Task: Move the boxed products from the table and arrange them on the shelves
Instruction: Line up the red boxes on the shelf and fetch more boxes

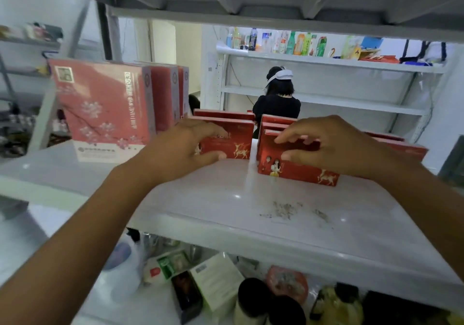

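- Several boxes already stood on the white shelf (195, 199): tall pink boxes (105, 108) at the left, red boxes in rows behind.
- The left hand (180, 146) lay partly open against a red box (236, 141), thumb at its lower edge.
- The right hand (326, 141) gripped the front red box (296, 171), fingers over its top.
- The table was out of view, so what remained could not be told.
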